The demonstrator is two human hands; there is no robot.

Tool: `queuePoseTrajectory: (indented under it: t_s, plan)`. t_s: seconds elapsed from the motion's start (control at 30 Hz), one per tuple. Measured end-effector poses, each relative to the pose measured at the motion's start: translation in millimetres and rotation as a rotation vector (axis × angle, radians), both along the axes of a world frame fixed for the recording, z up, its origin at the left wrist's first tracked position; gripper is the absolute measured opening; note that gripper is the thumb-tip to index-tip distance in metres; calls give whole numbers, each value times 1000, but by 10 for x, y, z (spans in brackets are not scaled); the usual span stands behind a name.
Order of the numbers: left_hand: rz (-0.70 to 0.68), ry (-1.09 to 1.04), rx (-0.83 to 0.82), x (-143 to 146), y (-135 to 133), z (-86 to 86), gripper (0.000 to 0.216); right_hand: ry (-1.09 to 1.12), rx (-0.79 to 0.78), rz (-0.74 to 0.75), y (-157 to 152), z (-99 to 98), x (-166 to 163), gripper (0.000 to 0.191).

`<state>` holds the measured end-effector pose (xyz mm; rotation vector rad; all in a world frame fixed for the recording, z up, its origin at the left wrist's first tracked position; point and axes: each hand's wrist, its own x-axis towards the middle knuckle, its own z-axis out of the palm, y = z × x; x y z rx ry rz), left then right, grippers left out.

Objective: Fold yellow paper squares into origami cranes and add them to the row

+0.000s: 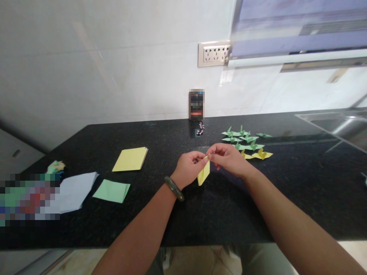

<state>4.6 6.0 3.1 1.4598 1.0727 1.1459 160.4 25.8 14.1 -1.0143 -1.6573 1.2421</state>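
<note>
A partly folded piece of yellow origami paper (pixel 203 174) is held up between my two hands, just above the dark counter. My left hand (pixel 189 166), with a dark green bangle (pixel 174 188) on its wrist, pinches the paper's upper left side. At the top tip, the thumb and fingers of my right hand (pixel 228 158) are closed on the same paper. Part of the sheet is hidden behind my fingers. Just beyond my right hand sit several green paper cranes (pixel 241 138) in rows, with yellow paper cranes (pixel 262 154) in front of them.
On the black counter (pixel 137 221) to the left lie a stack of yellow paper (pixel 130 159), a green sheet (pixel 111 190) and white paper (pixel 77 191). A phone-like device (pixel 196 105) leans on the wall, a beaded strap (pixel 200 128) below it. A sink (pixel 338 122) is at right.
</note>
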Motion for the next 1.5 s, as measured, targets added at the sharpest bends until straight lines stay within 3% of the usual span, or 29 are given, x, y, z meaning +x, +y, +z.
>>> queuePoseTrajectory:
  t_s: [0.47, 0.7, 0.97, 1.17, 1.33, 1.5]
  plan:
    - [-40, -45, -101, -11, 11, 9, 19, -87, 86, -40, -27, 29, -25, 16]
    - [-3, -17, -74, 2, 11, 6, 18, -3, 28, -48, -32, 56, -41, 25]
    - [42, 85, 13, 20, 12, -17, 21, -79, 35, -55, -10, -40, -60, 14]
    - [91, 19, -31, 18, 25, -15, 20, 42, -53, -67, -10, -10, -80, 14]
    - [125, -173, -63, 9, 38, 0, 21, 228, -144, -58, -37, -50, -149, 22]
    - [203, -233, -9, 12, 33, 27, 22, 304, -112, -160, -39, -130, -234, 22]
